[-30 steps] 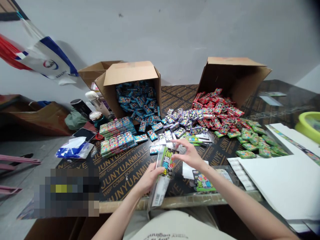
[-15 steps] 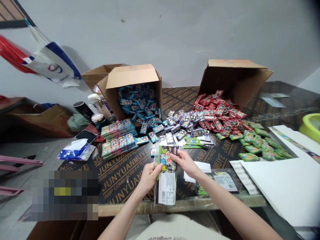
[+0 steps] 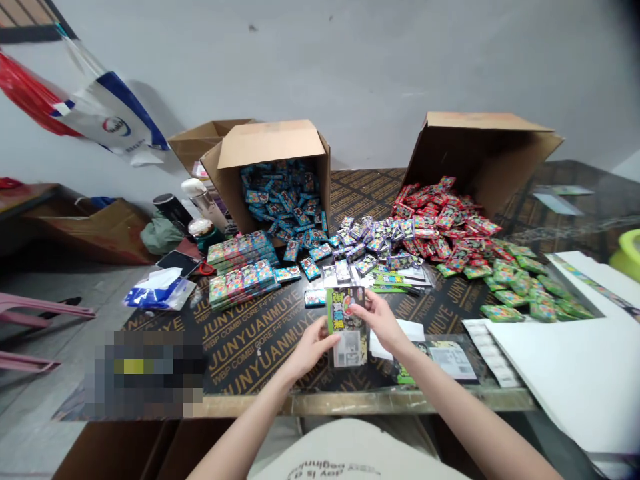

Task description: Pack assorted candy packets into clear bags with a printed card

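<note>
A flat printed packaging bag (image 3: 349, 348), black and green with a pale label panel, is held up over the front of the table. My left hand (image 3: 314, 347) pinches its left edge. On the upper right edge, my right hand (image 3: 385, 325) has its fingers closed, thumb on the printed front. Just behind the bag lie small purple-and-white packets (image 3: 367, 243) and a few blue packets (image 3: 310, 268). More printed bags (image 3: 393, 280) lie flat beyond my right hand, and another bag (image 3: 453, 360) lies under my right forearm.
A tipped carton (image 3: 273, 143) spills blue packets; another carton (image 3: 493, 123) spills red packets (image 3: 450, 227). Green packets (image 3: 520, 283) lie right, beside white card sheets (image 3: 550, 353). Stacked packet sets (image 3: 245, 283), tissues (image 3: 159, 293) and bottles (image 3: 200, 200) stand left.
The bag's lower end has tipped away from me, so it looks shorter. Both hands keep hold of it. The view has shifted slightly.
</note>
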Demonstrator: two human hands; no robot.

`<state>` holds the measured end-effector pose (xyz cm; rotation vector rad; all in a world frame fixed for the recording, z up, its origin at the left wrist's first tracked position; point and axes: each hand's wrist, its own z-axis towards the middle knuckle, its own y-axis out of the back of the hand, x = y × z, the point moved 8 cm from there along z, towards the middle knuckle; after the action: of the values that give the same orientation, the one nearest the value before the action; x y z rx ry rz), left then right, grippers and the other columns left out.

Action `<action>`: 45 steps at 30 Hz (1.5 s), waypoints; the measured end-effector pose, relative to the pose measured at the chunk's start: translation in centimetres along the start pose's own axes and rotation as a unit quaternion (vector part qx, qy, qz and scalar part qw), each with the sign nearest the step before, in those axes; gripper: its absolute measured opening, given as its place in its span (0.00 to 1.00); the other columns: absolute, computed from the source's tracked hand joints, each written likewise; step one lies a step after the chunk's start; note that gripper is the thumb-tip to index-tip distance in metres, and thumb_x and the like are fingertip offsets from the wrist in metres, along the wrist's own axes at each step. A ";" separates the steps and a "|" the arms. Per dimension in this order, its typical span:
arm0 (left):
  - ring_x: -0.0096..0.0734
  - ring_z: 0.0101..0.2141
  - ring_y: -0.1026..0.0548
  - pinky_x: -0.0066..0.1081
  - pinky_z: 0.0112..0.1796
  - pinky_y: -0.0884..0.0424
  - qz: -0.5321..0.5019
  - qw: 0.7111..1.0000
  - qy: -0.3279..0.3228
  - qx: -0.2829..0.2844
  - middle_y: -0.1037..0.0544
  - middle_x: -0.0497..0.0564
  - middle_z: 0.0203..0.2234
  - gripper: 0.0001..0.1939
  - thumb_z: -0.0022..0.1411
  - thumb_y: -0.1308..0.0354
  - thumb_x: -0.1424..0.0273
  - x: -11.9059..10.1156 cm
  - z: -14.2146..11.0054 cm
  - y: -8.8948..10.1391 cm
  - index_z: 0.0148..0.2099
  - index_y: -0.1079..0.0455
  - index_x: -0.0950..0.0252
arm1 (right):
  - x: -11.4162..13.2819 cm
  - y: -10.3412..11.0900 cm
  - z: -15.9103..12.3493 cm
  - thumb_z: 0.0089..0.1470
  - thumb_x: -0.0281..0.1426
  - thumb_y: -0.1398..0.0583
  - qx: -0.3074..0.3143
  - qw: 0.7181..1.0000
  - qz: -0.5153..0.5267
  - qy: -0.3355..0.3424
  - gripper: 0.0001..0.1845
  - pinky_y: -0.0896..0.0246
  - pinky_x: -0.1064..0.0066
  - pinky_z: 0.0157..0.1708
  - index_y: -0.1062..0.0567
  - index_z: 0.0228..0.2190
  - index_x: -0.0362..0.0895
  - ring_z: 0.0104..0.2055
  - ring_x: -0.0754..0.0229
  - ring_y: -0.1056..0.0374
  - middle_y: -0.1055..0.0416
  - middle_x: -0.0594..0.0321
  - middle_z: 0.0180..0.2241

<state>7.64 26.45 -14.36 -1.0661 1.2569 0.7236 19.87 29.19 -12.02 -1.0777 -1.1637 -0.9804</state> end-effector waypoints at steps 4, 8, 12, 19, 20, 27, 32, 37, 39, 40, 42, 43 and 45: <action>0.37 0.42 0.28 0.34 0.46 0.35 -0.045 0.992 -0.070 -0.092 0.25 0.56 0.43 0.22 0.53 0.41 0.64 -1.9 0.8 0.2 0.50 0.34 0.67 | 0.9 0.1 0.1 0.48 0.42 0.41 -0.089 0.995 0.034 0.017 0.19 0.38 0.67 0.43 0.29 0.39 0.44 0.42 0.58 0.33 0.27 0.60 0.38; 0.37 0.39 0.26 0.34 0.44 0.34 -0.082 0.993 -0.049 -0.076 0.23 0.55 0.39 0.20 0.50 0.38 0.66 -1.6 0.7 -0.6 0.45 0.30 0.69 | 0.4 1.1 -0.6 0.49 0.41 0.45 -0.197 0.975 0.099 -0.017 0.15 0.37 0.66 0.40 0.25 0.28 0.43 0.38 0.56 0.32 0.26 0.60 0.32; 0.35 0.32 0.25 0.32 0.36 0.31 -0.159 0.978 0.016 -0.131 0.21 0.55 0.30 0.17 0.51 0.40 0.61 -0.6 0.2 0.5 0.36 0.25 0.71 | 0.0 -0.1 -1.0 0.41 0.29 0.41 -0.135 0.979 0.137 -0.064 0.05 0.37 0.65 0.39 0.25 0.24 0.43 0.34 0.56 0.30 0.25 0.62 0.27; 0.37 0.33 0.25 0.32 0.35 0.31 0.003 0.990 0.015 -0.140 0.21 0.56 0.31 0.10 0.47 0.37 0.69 -3.7 -0.3 2.0 0.34 0.24 0.67 | 0.9 0.6 -1.3 0.42 0.32 0.37 -0.080 0.996 0.034 -0.019 0.08 0.36 0.63 0.39 0.23 0.29 0.44 0.34 0.56 0.29 0.24 0.60 0.31; 0.38 0.34 0.25 0.34 0.38 0.31 0.064 0.986 -0.034 -0.151 0.21 0.55 0.31 0.10 0.47 0.37 0.68 -4.9 -0.7 2.0 0.34 0.23 0.65 | 1.4 1.0 -1.4 0.43 0.33 0.37 -0.080 0.997 -0.013 0.009 0.08 0.36 0.62 0.40 0.22 0.29 0.45 0.36 0.55 0.29 0.24 0.59 0.32; 0.39 0.33 0.24 0.34 0.38 0.30 0.240 0.952 -0.131 -0.134 0.21 0.53 0.29 0.06 0.47 0.36 0.67 -7.9 -1.9 0.8 0.30 0.23 0.62 | 4.1 1.1 -2.6 0.46 0.35 0.38 -0.025 0.978 -0.191 0.080 0.09 0.34 0.62 0.40 0.21 0.32 0.47 0.36 0.55 0.29 0.23 0.61 0.33; 0.36 0.25 0.25 0.30 0.29 0.31 0.198 0.974 -0.044 -0.106 0.22 0.52 0.22 0.08 0.46 0.36 0.67 -7.3 -0.6 1.2 0.28 0.23 0.67 | 4.3 0.3 -2.1 0.44 0.36 0.37 -0.006 0.983 -0.180 0.034 0.09 0.39 0.72 0.22 0.22 0.27 0.44 0.22 0.63 0.33 0.26 0.63 0.21; 0.33 0.24 0.27 0.28 0.27 0.34 0.205 0.973 -0.051 -0.091 0.22 0.52 0.21 0.07 0.47 0.37 0.67 -7.4 -0.5 1.0 0.26 0.24 0.67 | 4.4 0.0 -2.1 0.45 0.36 0.38 0.015 0.985 -0.166 0.035 0.10 0.40 0.73 0.22 0.22 0.26 0.42 0.21 0.64 0.35 0.27 0.63 0.21; 0.32 0.23 0.28 0.28 0.26 0.34 0.204 0.975 -0.038 -0.075 0.23 0.51 0.20 0.08 0.46 0.37 0.66 -7.3 -0.5 0.7 0.26 0.24 0.67 | 4.4 0.0 -2.2 0.45 0.37 0.38 0.028 0.985 -0.166 0.035 0.11 0.40 0.72 0.23 0.22 0.27 0.42 0.22 0.63 0.35 0.27 0.62 0.22; 0.32 0.23 0.28 0.28 0.26 0.34 0.210 0.975 -0.039 -0.069 0.23 0.52 0.20 0.08 0.47 0.37 0.66 -7.3 -0.6 0.5 0.26 0.24 0.67 | 4.3 0.1 -2.3 0.45 0.37 0.38 0.033 0.985 -0.168 0.034 0.11 0.39 0.72 0.24 0.22 0.27 0.42 0.23 0.63 0.34 0.27 0.62 0.22; 0.34 0.25 0.27 0.29 0.28 0.33 0.245 0.965 -0.073 -0.062 0.22 0.53 0.22 0.07 0.49 0.39 0.67 -7.9 -1.0 0.1 0.26 0.24 0.66 | 4.2 0.3 -2.5 0.46 0.37 0.38 0.036 0.983 -0.178 0.038 0.11 0.38 0.71 0.24 0.22 0.28 0.43 0.23 0.62 0.33 0.26 0.62 0.23; 0.35 0.27 0.26 0.29 0.30 0.32 0.273 0.954 -0.103 -0.061 0.22 0.54 0.24 0.07 0.50 0.40 0.68 -8.3 -1.2 -0.1 0.27 0.24 0.66 | 4.2 0.4 -2.6 0.47 0.37 0.39 0.038 0.980 -0.190 0.047 0.10 0.37 0.70 0.25 0.22 0.28 0.43 0.25 0.61 0.32 0.25 0.61 0.24; 0.36 0.31 0.25 0.31 0.35 0.32 0.338 0.925 -0.166 -0.054 0.21 0.55 0.29 0.06 0.52 0.41 0.69 -9.0 -1.8 -0.8 0.28 0.24 0.65 | 4.6 0.4 -3.1 0.49 0.35 0.40 0.051 0.969 -0.226 0.088 0.09 0.34 0.67 0.32 0.22 0.31 0.45 0.31 0.58 0.29 0.24 0.60 0.30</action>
<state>5.79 25.52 -5.43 -0.5386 1.2921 1.4484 21.57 26.09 -7.72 -0.6365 -1.3253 -1.3237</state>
